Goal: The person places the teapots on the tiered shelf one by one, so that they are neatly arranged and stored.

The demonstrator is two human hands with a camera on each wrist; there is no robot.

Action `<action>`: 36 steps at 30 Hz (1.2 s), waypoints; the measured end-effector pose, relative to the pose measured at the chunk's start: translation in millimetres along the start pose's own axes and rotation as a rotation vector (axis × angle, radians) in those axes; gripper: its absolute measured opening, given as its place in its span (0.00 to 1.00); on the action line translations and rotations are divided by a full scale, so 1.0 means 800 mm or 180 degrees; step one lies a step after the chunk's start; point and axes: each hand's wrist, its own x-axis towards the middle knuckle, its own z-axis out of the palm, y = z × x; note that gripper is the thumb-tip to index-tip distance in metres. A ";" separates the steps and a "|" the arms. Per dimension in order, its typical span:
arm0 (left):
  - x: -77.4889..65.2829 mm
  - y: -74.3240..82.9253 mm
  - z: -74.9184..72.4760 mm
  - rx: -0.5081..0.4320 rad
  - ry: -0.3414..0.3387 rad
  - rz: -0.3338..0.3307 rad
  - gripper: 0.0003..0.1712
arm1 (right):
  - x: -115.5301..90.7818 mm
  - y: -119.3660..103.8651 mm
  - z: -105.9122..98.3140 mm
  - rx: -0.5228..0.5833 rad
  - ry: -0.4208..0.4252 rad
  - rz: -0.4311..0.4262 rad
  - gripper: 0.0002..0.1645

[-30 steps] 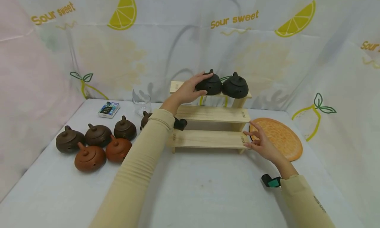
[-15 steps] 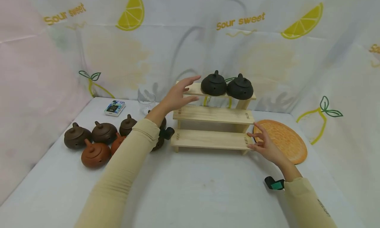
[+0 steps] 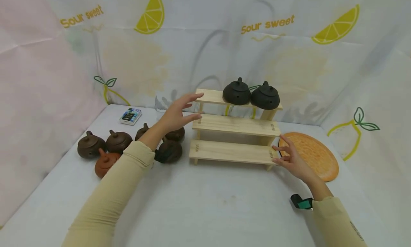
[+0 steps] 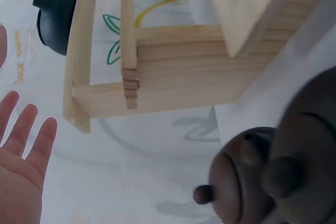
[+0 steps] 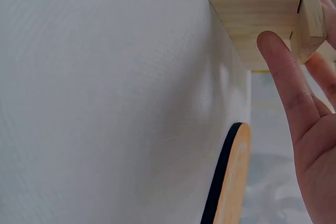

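Note:
Two black teapots, a left one (image 3: 236,93) and a right one (image 3: 265,97), stand side by side on the top tier of a three-tier wooden display rack (image 3: 236,124). My left hand (image 3: 174,113) holds nothing and hovers at the rack's left side, thumb and fingers spread. At the rack's right end, my right hand (image 3: 297,164) grips the lowest board. In the right wrist view, the thumb lies below the board and fingers reach its other side. Dark brown teapots (image 3: 171,152) sit below my left hand, partly hidden by the wrist camera.
More brown teapots (image 3: 91,146) and a reddish clay teapot (image 3: 106,164) stand on the left of the white table, some hidden by my left arm. Behind them lie a small patterned box (image 3: 131,116) and a clear glass. A round pizza-patterned board (image 3: 309,156) lies right of the rack.
My left hand has let go of the left black teapot and drawn back leftward and down from the top tier. My right hand keeps its place on the rack. The view has shifted slightly.

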 end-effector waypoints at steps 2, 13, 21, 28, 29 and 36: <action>-0.012 0.001 -0.002 0.0006 0.0063 0.0008 0.36 | 0.000 -0.001 0.000 0.0015 0.0003 -0.0030 0.54; -0.078 -0.003 -0.012 0.0252 0.0275 -0.0516 0.35 | 0.001 0.000 -0.001 -0.0073 -0.0020 0.0010 0.54; -0.114 -0.011 -0.015 0.0205 0.0187 -0.0614 0.36 | 0.000 0.002 -0.001 -0.0050 -0.0025 -0.0070 0.54; -0.138 -0.016 -0.012 0.0320 -0.0184 -0.0874 0.39 | -0.003 0.003 0.001 0.0022 -0.0017 -0.0157 0.54; -0.140 -0.016 -0.012 0.0351 -0.0236 -0.0896 0.39 | -0.002 0.003 0.001 0.0033 -0.0022 -0.0156 0.54; -0.149 -0.021 -0.009 0.0572 -0.0713 -0.1153 0.40 | 0.000 0.003 0.002 -0.0003 -0.0030 -0.0116 0.54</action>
